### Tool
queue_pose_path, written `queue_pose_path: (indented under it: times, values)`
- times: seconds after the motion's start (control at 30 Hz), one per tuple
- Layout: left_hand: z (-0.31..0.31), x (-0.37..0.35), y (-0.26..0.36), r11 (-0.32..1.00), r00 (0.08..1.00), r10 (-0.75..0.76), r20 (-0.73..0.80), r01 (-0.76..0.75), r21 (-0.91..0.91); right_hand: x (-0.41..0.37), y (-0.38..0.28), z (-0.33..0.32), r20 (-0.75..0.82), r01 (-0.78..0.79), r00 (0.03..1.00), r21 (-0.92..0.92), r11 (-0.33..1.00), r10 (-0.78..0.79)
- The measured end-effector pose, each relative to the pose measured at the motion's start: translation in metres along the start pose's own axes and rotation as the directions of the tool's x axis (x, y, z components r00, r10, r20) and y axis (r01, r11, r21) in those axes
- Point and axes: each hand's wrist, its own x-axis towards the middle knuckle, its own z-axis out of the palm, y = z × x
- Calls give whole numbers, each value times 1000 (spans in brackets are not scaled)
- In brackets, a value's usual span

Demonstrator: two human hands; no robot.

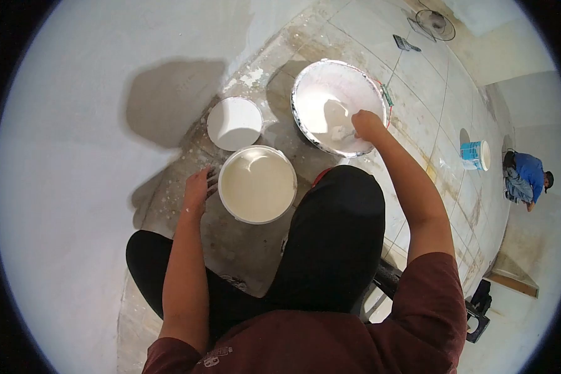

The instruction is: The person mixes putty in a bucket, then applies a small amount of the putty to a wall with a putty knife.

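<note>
Standing upright, tub point(328, 80) holds right hand point(368, 123) clenched on tool point(341, 133); left hand point(196, 190) grasps pail point(220, 187).

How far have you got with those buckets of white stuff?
Done: the lid lies off on the floor, and the small bucket is nearly full of creamy liquid. In hand: the right hand works a tool in the big bucket of white paste while the left hand touches the small bucket's rim. Left: paste coats the big bucket.
</note>
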Motion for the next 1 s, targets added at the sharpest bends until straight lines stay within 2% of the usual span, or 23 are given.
queue_pose_path:
  times: [0.07, 0.17, 0.27, 0.37, 0.47, 0.57, 0.63, 0.7, 0.77, 0.83, 0.9, 1.0]
  values:
    - [0, -1, -1, 1000, 1000, 8, -2, -8, -18, 0, 1, 2, 4, -40, 999, 39, 998, 40]
    - [1, -2, -1, 1000, 1000, 13, -6, -13, -20, -5, -4, -1, -33, -25, 999, -2, 1000, 25]
    - [-1, -1, 0, 1000, 1000, -12, 6, 11, 17, -6, -7, -19, 86, -19, 996, -5, 1000, 20]
    - [1, -4, 3, 999, 1000, -21, -14, 21, -30, -3, -1, -19, 133, -40, 990, 26, 999, 36]
    - [-5, 6, -8, 999, 999, 32, -10, -32, -28, 2, 5, -14, 203, -5, 979, 0, 1000, 5]
    - [-10, 15, -2, 996, 1000, 7, 18, -5, -93, 2, -3, -46, -54, -43, 998, 21, 999, 44]
    - [-14, 35, -1, 992, 1000, -23, 4, 24, -124, 16, -27, -97, -195, 10, 978, 399, 917, 73]
    - [-19, 71, -4, 993, 1000, -29, 5, 30, -112, 36, -66, -138, -325, 151, 945, 525, 838, 33]
    - [-14, 98, -7, 993, 998, -37, -42, 32, -114, 59, -115, -171, -364, 336, 922, 581, 741, -132]
    - [-4, 119, -12, 983, 994, -86, -72, 73, -167, 127, -155, -142, -302, 366, 928, 636, 680, -217]
    - [8, 130, -15, 951, 982, -169, -86, 139, -277, 177, -189, -116, -180, 442, 896, 447, 778, -406]
    - [29, 118, -5, 908, 989, -118, -93, 70, -413, 196, -219, -95, 3, 317, 939, 387, 866, -344]
